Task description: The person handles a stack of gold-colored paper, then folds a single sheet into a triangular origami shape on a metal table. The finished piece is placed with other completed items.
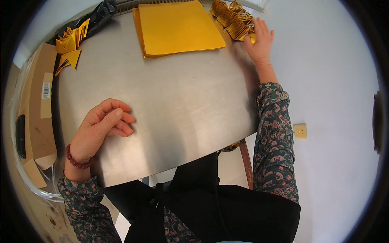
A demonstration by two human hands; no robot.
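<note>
My left hand hovers above or rests lightly on the bare metal table near its left side. Its fingers are loosely curled and a little apart, with nothing in them. At the far right, my right hand reaches to the near end of a row of tightly packed folded gold papers. The fingers there are stretched out and spread, and the thumb lies against the row. A bit of bright gold paper shows between thumb and fingers. Left of the row is a stack of flat gold paper sheets.
The metal table has a curving front edge. At its far left are loose folded gold papers and a black plastic bag. A cardboard box stands along the left side. A white wall with a socket rises at right.
</note>
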